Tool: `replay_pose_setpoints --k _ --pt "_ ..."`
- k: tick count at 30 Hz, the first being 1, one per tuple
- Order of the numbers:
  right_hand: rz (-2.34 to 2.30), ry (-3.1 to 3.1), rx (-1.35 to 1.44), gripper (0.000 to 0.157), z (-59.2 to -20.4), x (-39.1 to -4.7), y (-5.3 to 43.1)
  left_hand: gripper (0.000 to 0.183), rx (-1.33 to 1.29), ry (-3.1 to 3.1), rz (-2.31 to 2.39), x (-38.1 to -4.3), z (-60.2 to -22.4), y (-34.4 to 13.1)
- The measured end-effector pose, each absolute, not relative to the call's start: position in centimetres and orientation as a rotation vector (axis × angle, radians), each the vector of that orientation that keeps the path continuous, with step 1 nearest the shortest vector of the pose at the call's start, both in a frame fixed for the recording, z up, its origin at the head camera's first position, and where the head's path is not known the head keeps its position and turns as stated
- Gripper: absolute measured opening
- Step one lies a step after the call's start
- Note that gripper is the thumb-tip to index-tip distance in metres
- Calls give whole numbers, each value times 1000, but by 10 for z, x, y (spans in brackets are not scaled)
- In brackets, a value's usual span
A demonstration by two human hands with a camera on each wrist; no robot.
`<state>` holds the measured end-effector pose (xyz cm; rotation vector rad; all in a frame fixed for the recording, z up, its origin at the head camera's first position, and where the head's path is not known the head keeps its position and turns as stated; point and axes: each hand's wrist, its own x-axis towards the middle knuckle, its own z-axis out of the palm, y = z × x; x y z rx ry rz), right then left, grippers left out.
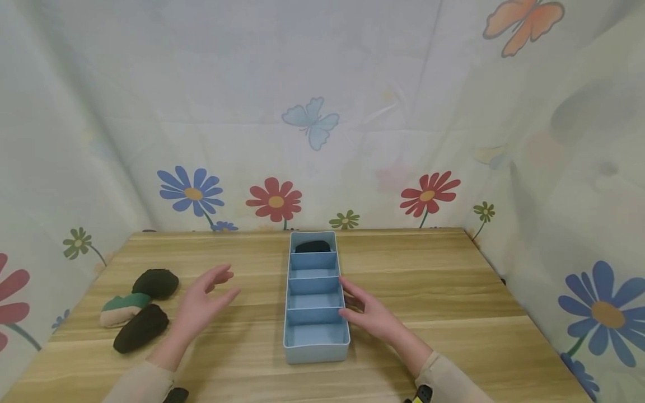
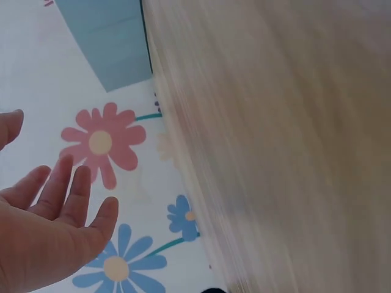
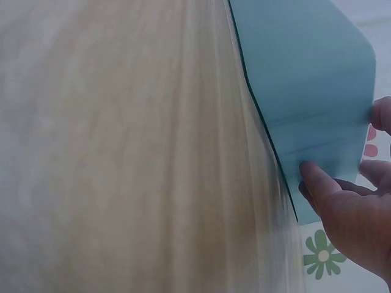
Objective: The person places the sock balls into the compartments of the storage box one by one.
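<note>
A long light-blue divided storage box stands on the table with its compartments in a row. In its far compartment sits a black rolled cloth bundle, like balled socks. My right hand rests its fingers against the box's right wall; in the right wrist view, fingertips touch the outer wall and the thumb is at the rim. My left hand hovers left of the box, fingers spread and holding nothing. Left of it lie two dark bundles and a green-and-beige one.
The wood-grain table reaches back to a hanging cloth printed with flowers and butterflies. The same cloth hangs along both sides. Dark bands show at both sleeves near the front edge, the right one a watch.
</note>
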<state>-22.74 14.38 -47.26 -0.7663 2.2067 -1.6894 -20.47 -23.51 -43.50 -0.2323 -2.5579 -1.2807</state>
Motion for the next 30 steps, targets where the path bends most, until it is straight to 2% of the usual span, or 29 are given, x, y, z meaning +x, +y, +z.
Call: replay_pose_setpoints --k 16,30 --pt "-1682 2220 -748 73 -474 -229 144 75 -148 -2659 -994 -183 -427 -293" --pt "-1697 2195 -780 72 -473 -228 143 79 -76 -2635 -935 -172 -423 -329"
